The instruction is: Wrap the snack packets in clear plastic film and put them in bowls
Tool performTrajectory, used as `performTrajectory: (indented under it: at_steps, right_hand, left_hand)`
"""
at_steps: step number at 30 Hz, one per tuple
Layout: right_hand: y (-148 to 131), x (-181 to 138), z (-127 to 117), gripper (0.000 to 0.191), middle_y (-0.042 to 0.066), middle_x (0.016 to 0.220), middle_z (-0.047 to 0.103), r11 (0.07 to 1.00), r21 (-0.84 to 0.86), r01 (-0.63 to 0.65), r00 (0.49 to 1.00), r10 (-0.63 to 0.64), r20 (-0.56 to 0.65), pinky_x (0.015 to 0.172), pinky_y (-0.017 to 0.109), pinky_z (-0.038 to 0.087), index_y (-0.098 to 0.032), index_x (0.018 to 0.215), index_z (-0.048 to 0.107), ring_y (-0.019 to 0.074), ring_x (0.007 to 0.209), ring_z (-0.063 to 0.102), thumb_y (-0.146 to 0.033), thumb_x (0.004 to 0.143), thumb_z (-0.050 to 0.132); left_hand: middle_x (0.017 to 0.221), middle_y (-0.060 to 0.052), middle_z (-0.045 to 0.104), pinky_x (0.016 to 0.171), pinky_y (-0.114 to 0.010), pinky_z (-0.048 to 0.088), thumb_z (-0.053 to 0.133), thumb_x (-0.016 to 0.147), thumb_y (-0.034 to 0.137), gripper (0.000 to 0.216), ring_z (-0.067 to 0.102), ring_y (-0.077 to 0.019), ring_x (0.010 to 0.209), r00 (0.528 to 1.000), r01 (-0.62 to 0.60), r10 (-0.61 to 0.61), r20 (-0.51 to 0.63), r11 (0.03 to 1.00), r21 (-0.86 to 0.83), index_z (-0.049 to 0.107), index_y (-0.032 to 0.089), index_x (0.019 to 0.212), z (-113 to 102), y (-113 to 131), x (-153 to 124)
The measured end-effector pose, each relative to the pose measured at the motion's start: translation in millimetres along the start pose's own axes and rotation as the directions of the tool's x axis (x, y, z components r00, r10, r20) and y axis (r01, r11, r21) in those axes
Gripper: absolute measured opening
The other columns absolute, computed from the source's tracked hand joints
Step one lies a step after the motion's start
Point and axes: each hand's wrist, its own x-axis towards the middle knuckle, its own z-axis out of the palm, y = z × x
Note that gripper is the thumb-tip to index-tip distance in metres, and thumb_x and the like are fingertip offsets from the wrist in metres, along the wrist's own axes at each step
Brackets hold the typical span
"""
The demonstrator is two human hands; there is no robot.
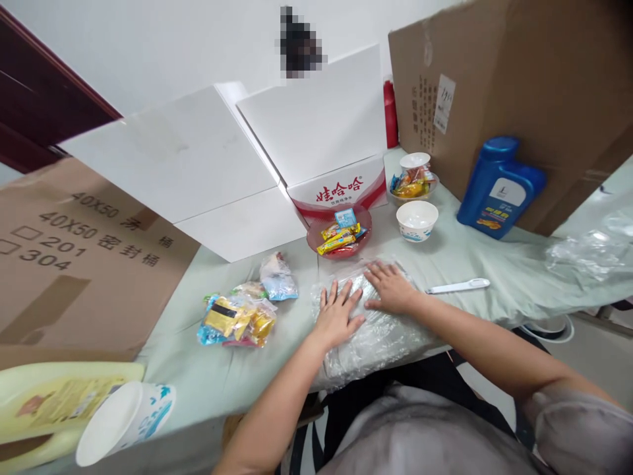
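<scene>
green-covered table [178, 343], clear plastic film [376, 349], red bowl [313, 237], paper bowl [418, 231], snack packets [235, 322], blue jug [494, 188], slim white tool [457, 287]

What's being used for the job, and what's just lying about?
Being used:
clear plastic, under the left fingers and right fingers

Probably just lying about:
slim white tool, untouched
loose snack packets
red bowl
blue jug
cardboard boxes
</scene>
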Motion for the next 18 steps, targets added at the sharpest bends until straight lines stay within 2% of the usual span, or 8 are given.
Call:
performTrajectory:
  at_steps: [2,4,6,8,10,12,15,18]
  right_hand:
    - [20,6,-4,0.094,0.024,0.155,0.028,0.970,-0.075,-0.232,0.973,0.231,-0.025,0.113,0.065,0.016,-0.008,0.148,0.038,0.0445,0.145,0.017,-0.067,0.079,0.060]
    - [34,3,-12,0.092,0.026,0.155,0.028,0.937,-0.108,-0.332,0.942,0.325,-0.080,0.113,0.064,0.014,-0.006,0.147,0.039,0.0454,0.144,0.016,-0.066,0.081,0.058]
    - [38,-11,-21,0.080,0.025,0.153,0.033,0.967,-0.090,-0.240,0.968,0.232,-0.094,0.114,0.059,0.020,-0.006,0.144,0.043,0.0421,0.144,0.022,-0.061,0.087,0.053]
    - [33,-33,-26,0.071,0.021,0.150,0.040,1.000,-0.026,-0.010,0.997,0.008,-0.082,0.113,0.054,0.026,-0.010,0.141,0.048,0.0375,0.142,0.030,-0.059,0.091,0.049]
    - [27,-63,-26,0.072,0.018,0.150,0.043,0.967,0.058,0.247,0.967,-0.242,-0.074,0.113,0.052,0.029,-0.014,0.140,0.050,0.0336,0.141,0.033,-0.064,0.088,0.051]
    - [26,-94,-23,0.078,0.016,0.149,0.043,0.915,0.126,0.382,0.924,-0.380,-0.044,0.113,0.052,0.030,-0.016,0.141,0.049,0.0320,0.141,0.033,-0.068,0.082,0.058]
    - [35,-135,-13,0.066,0.015,0.147,0.047,0.912,0.149,0.383,0.923,-0.382,-0.035,0.111,0.052,0.035,-0.018,0.139,0.050,0.0309,0.140,0.035,-0.051,0.083,0.066]
    - [44,-159,-6,0.031,0.012,0.135,0.059,0.935,0.133,0.330,0.940,-0.311,-0.141,0.104,0.048,0.043,-0.020,0.122,0.061,0.0265,0.132,0.047,-0.021,0.092,0.054]
  left_hand:
    - [0.160,-0.008,0.024,0.114,-0.066,0.012,0.054,0.089,0.050,0.065,0.005,-0.0391,0.149,1.000,0.011,-0.011,0.010,1.000,-0.011,0.035,0.031,0.149,-2,-7,-1]
    - [0.160,-0.008,0.025,0.115,-0.065,0.011,0.056,0.088,0.051,0.067,0.006,-0.0391,0.149,1.000,0.017,-0.016,0.016,0.999,-0.028,0.036,0.029,0.148,-5,-13,-1]
    - [0.159,-0.010,0.028,0.115,-0.063,0.013,0.057,0.088,0.049,0.064,0.010,-0.0376,0.148,1.000,0.015,-0.016,-0.012,0.999,-0.052,0.040,0.026,0.146,-10,-15,0]
    - [0.153,-0.013,0.037,0.116,-0.060,0.017,0.055,0.090,0.044,0.055,0.021,-0.0348,0.146,0.993,0.015,-0.025,-0.118,0.996,-0.085,0.048,0.022,0.139,-18,-16,-3]
    - [0.138,-0.014,0.053,0.113,-0.055,0.027,0.051,0.091,0.039,0.040,0.038,-0.0313,0.136,0.961,0.013,-0.049,-0.272,0.991,-0.132,0.059,0.018,0.125,-28,-15,-12]
    - [0.113,-0.013,0.064,0.104,-0.048,0.040,0.050,0.092,0.036,0.028,0.054,-0.0269,0.116,0.936,-0.039,-0.033,-0.350,0.979,-0.198,0.065,0.017,0.106,-35,-13,-30]
    - [0.098,-0.009,0.066,0.093,-0.042,0.049,0.060,0.086,0.043,0.027,0.060,-0.0243,0.101,0.963,-0.225,0.170,-0.208,0.933,-0.281,0.064,0.019,0.098,-34,-7,-68]
    - [0.125,-0.012,0.060,0.100,-0.049,0.046,0.074,0.075,0.043,0.047,0.053,-0.0319,0.121,0.950,-0.310,0.294,-0.105,0.930,-0.199,0.059,0.020,0.114,-17,0,-101]
